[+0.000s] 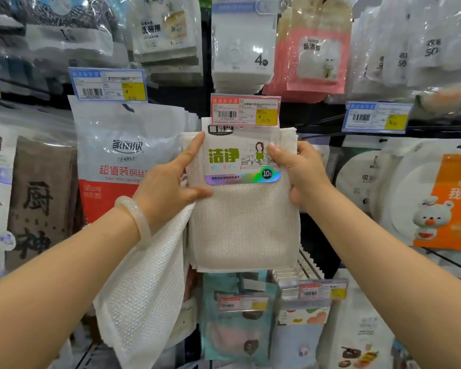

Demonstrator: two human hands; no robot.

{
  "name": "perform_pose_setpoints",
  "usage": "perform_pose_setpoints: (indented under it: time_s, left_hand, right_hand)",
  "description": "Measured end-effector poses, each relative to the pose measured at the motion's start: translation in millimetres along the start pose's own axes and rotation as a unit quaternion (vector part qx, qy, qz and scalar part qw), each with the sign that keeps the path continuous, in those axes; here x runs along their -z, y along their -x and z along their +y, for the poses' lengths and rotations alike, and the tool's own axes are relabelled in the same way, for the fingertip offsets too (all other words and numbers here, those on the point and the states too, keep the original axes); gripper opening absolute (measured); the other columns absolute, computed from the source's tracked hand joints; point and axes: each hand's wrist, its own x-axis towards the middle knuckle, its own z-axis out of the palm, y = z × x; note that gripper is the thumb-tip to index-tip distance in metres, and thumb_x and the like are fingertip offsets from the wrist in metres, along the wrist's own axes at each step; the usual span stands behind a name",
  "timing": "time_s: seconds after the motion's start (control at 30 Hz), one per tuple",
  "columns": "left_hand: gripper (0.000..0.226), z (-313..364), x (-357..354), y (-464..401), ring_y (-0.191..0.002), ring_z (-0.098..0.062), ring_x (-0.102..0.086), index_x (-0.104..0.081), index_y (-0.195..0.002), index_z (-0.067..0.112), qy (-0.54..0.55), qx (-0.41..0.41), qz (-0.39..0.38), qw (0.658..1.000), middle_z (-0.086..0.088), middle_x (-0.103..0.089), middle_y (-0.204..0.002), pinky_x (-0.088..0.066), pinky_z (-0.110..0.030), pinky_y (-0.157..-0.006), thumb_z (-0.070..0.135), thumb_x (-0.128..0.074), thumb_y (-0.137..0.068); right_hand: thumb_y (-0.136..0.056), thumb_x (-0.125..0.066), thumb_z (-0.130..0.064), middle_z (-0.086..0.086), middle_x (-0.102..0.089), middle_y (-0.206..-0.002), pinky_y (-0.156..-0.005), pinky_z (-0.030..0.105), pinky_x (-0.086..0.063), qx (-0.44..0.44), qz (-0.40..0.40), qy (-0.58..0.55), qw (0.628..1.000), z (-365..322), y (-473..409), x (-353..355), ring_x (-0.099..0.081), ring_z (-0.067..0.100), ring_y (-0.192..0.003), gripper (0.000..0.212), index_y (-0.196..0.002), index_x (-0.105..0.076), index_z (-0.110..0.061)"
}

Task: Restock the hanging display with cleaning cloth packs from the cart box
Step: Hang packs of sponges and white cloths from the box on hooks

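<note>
- Two bare forearms reached in from the bottom corners, nearest of all, toward a hanging display (314,123) packed with bagged cleaning goods on hooks.
- One big steel-wool bag (123,161), white above and red below, hung just left of the middle; one orange pack with a bear (447,203) hung at the far right.
- One cloth pack (244,209), white weave under a printed card with green characters and a "10" badge, sat at the centre of the display, right under a red price tag (245,111). More packs of the same kind showed as stacked edges behind it; their count could not be told.
- One second cloth pack (144,288) hung down below the left wrist, tucked under the left hand.
- Left hand (168,185) gripped the centre pack's left edge, forefinger stretched up along it and thumb pressed on the front.
- Right hand (301,171) gripped the right edge, thumb on the card, fingers curled behind.
- One pale bangle (135,217) circled the left wrist.
- Five price tags were counted: two blue ones (108,85) and three red.
</note>
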Motion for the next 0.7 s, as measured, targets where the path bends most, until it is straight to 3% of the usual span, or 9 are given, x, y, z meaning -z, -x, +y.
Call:
perform_pose_setpoints:
  time_s: [0.1, 0.17, 0.23, 0.3, 0.37, 0.43, 0.47, 0.57, 0.7]
  left_hand:
    - [0.096, 1.3, 1.0, 0.4, -0.105, -0.003, -0.048, 0.001, -0.129, 0.060, -0.017, 0.001, -0.014, 1.000, 0.007, -0.053, -0.135, -0.042, -0.030, -0.094, 0.031, -0.073, -0.074]
    - [0.096, 1.6, -0.5, 2.2, -0.107, -0.007, -0.053, 0.003, -0.127, 0.061, -0.036, 0.002, -0.023, 0.999, 0.007, -0.054, -0.135, -0.042, -0.028, -0.094, 0.032, -0.072, -0.075]
    - [0.096, 1.2, -2.0, 3.0, -0.100, -0.007, -0.054, 0.003, -0.129, 0.058, -0.049, 0.008, -0.023, 0.999, 0.006, -0.056, -0.133, -0.042, -0.027, -0.093, 0.032, -0.072, -0.076]
    - [0.095, 0.3, -3.2, 3.0, -0.094, -0.004, -0.051, 0.003, -0.130, 0.056, -0.051, 0.019, -0.021, 0.998, 0.006, -0.058, -0.130, -0.039, -0.023, -0.089, 0.032, -0.072, -0.076]
    - [0.095, -0.1, -4.0, 3.4, -0.094, -0.002, -0.049, 0.002, -0.131, 0.055, -0.045, 0.027, -0.018, 0.998, 0.006, -0.059, -0.129, -0.036, -0.021, -0.087, 0.031, -0.072, -0.076]
    - [0.095, 0.2, -3.8, 4.3, -0.095, -0.001, -0.049, 0.000, -0.131, 0.054, -0.044, 0.027, -0.013, 0.999, 0.006, -0.058, -0.129, -0.037, -0.020, -0.085, 0.030, -0.073, -0.076]
    - [0.095, 0.5, -3.5, 4.6, -0.095, -0.001, -0.049, 0.000, -0.132, 0.054, -0.046, 0.025, -0.009, 0.999, 0.007, -0.058, -0.130, -0.037, -0.020, -0.085, 0.030, -0.073, -0.076]
    - [0.096, 1.6, -2.8, 4.0, -0.100, -0.002, -0.049, 0.001, -0.132, 0.053, -0.053, 0.020, -0.009, 0.998, 0.007, -0.056, -0.133, -0.036, -0.020, -0.088, 0.030, -0.073, -0.075]
    - [0.097, 2.0, -1.2, 2.8, -0.103, -0.002, -0.047, 0.002, -0.133, 0.053, -0.045, 0.014, -0.005, 0.999, 0.008, -0.052, -0.136, -0.036, -0.020, -0.089, 0.029, -0.073, -0.076]
  right_hand:
    - [-0.084, -0.066, -0.009, 0.012, -0.070, -0.097, -0.078, 0.047, -0.058, 0.006, -0.008, 0.003, 1.000, 2.4, 1.4, -0.1, -0.070, 0.030, -0.090, 0.013, -0.092, -0.056, -0.012]
    - [-0.083, -0.066, -0.008, 0.017, -0.067, -0.105, -0.082, 0.051, -0.056, 0.008, 0.006, 0.000, 1.000, 6.8, 4.1, 0.2, -0.068, 0.032, -0.095, 0.026, -0.105, -0.052, -0.005]
    - [-0.082, -0.068, -0.008, 0.018, -0.062, -0.112, -0.086, 0.051, -0.054, 0.045, 0.030, 0.039, 0.998, 12.4, 6.4, 1.0, -0.066, 0.031, -0.098, 0.043, -0.113, -0.039, -0.009]
    - [-0.082, -0.067, -0.007, 0.008, -0.064, -0.103, -0.079, 0.038, -0.058, 0.119, 0.025, 0.080, 0.989, 17.3, 9.1, 0.9, -0.069, 0.017, -0.090, 0.053, -0.119, -0.031, -0.021]
    - [-0.084, -0.064, -0.005, 0.007, -0.063, -0.103, -0.075, 0.030, -0.059, 0.180, 0.008, 0.109, 0.978, 19.8, 12.4, -0.2, -0.069, 0.013, -0.090, 0.061, -0.126, -0.027, -0.029]
    - [-0.087, -0.060, -0.002, 0.011, -0.055, -0.120, -0.083, 0.038, -0.057, 0.220, -0.010, 0.147, 0.964, 20.7, 13.4, -1.3, -0.062, 0.021, -0.106, 0.057, -0.128, -0.031, -0.030]
    - [-0.088, -0.057, -0.001, 0.004, -0.053, -0.123, -0.085, 0.042, -0.057, 0.230, -0.022, 0.158, 0.960, 20.6, 13.1, -1.5, -0.059, 0.022, -0.112, 0.051, -0.127, -0.037, -0.027]
    - [-0.088, -0.055, 0.001, -0.014, -0.051, -0.112, -0.084, 0.042, -0.057, 0.215, -0.038, 0.146, 0.965, 21.3, 11.0, -0.6, -0.057, 0.018, -0.111, 0.039, -0.123, -0.046, -0.015]
    - [-0.087, -0.057, 0.000, -0.013, -0.052, -0.111, -0.084, 0.038, -0.057, 0.226, -0.024, 0.137, 0.964, 19.1, 9.7, -1.0, -0.058, 0.016, -0.110, 0.038, -0.119, -0.047, -0.019]
